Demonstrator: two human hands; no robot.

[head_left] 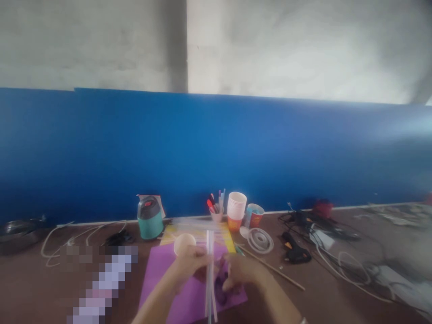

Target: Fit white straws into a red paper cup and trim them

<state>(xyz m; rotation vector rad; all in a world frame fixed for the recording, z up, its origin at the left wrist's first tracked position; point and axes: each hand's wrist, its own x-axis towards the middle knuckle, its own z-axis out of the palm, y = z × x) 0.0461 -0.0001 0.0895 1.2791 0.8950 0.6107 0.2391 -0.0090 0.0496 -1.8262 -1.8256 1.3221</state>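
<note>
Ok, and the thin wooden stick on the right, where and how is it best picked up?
Probably by a pinch near its close end, from above and the right. The stick lies flat and slants across the brown table, so fingertips could close on its long sides. That end lies out in the open, while the far end runs up by the papers, near the right hand.

The dark object [221, 290] at the right hand [236, 270] is partly hidden and blurred, the forearms [160, 292] are cut off by the bottom edge, and a strip [107, 281] on the bench [37, 288] is masked by pixelation.
</note>
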